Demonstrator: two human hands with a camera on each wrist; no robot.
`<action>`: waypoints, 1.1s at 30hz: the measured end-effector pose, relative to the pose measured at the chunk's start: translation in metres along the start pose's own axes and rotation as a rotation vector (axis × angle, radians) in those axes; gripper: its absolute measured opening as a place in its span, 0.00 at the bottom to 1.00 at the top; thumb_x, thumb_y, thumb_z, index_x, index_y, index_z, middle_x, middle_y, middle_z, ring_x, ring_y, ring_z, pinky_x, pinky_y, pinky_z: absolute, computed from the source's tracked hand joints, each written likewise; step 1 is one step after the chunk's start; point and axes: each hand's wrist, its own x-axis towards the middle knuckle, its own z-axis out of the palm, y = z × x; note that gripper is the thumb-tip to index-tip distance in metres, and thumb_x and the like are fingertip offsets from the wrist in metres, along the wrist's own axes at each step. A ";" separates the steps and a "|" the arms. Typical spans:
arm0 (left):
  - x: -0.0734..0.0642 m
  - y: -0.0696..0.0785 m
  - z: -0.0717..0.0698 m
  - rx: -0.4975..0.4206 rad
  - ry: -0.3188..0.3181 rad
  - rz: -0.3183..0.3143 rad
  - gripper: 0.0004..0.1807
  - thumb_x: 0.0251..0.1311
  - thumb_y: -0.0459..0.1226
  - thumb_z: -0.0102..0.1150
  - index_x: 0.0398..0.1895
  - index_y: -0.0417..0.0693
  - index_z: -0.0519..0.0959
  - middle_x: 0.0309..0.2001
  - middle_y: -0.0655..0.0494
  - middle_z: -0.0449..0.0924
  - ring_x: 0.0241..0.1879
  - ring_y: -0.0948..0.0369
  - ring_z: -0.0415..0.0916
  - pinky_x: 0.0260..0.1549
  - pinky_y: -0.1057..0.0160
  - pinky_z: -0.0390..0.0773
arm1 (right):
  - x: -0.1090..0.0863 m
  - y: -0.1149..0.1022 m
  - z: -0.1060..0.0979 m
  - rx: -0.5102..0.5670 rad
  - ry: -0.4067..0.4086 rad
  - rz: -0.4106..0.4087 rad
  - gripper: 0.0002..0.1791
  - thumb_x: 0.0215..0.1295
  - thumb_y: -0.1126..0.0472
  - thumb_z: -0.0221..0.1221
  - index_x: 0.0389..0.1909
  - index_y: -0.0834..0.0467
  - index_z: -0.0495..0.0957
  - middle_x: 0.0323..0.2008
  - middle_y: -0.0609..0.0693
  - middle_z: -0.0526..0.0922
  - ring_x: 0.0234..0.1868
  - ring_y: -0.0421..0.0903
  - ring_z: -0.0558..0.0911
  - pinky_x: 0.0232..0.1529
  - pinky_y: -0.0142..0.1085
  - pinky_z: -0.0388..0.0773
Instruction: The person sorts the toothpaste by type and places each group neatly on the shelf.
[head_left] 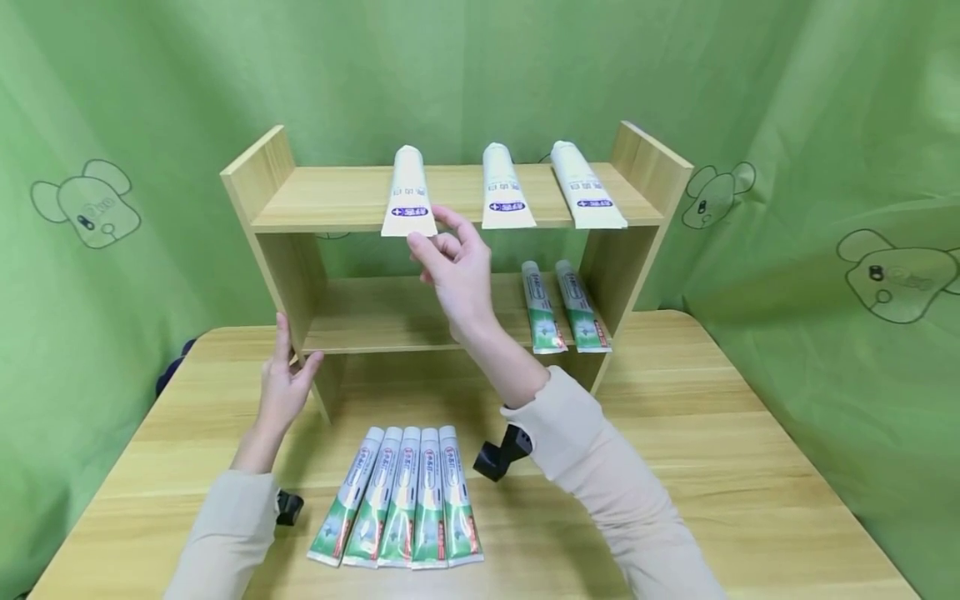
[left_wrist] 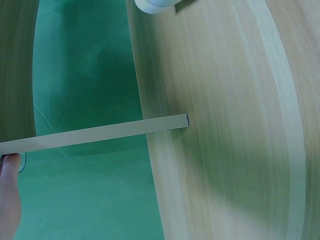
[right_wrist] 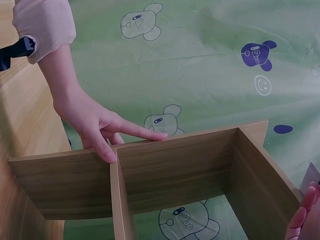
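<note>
At the front edge of the top shelf, my right hand (head_left: 459,275) pinches the lower right corner of a white toothpaste tube (head_left: 409,190) that lies with its cap end to the back. Two more white tubes, a middle one (head_left: 504,183) and a right one (head_left: 583,183), lie beside it. My left hand (head_left: 285,385) holds the left side panel of the wooden shelf (head_left: 375,346). In the right wrist view that left hand (right_wrist: 90,117) has its thumb at the middle board's edge and its index finger stretched along the panel.
Two green-and-white toothpaste tubes, one left (head_left: 542,304) and one right (head_left: 581,304), lie on the middle shelf's right end. Several similar tubes (head_left: 405,500) are fanned side by side on the wooden table (head_left: 675,467). A green curtain (head_left: 465,75) hangs behind.
</note>
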 end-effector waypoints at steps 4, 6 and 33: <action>0.000 0.001 0.000 -0.006 0.003 0.006 0.50 0.54 0.22 0.56 0.72 0.64 0.40 0.57 0.21 0.60 0.49 0.28 0.65 0.45 0.61 0.75 | 0.001 0.000 0.000 -0.001 0.003 0.003 0.23 0.58 0.70 0.59 0.56 0.64 0.68 0.19 0.43 0.76 0.20 0.35 0.71 0.18 0.23 0.69; -0.001 0.001 0.000 -0.004 0.003 0.008 0.51 0.54 0.22 0.56 0.72 0.64 0.40 0.57 0.21 0.59 0.49 0.28 0.65 0.45 0.61 0.75 | 0.001 0.001 0.000 0.003 0.001 0.008 0.23 0.58 0.71 0.59 0.55 0.64 0.68 0.20 0.43 0.76 0.20 0.35 0.71 0.19 0.23 0.69; 0.002 0.001 0.001 0.000 0.006 0.005 0.51 0.53 0.19 0.54 0.72 0.64 0.41 0.55 0.18 0.59 0.47 0.25 0.64 0.42 0.53 0.75 | -0.043 0.013 -0.045 -0.015 -0.091 0.104 0.23 0.60 0.71 0.55 0.58 0.62 0.66 0.21 0.42 0.77 0.21 0.37 0.72 0.21 0.24 0.71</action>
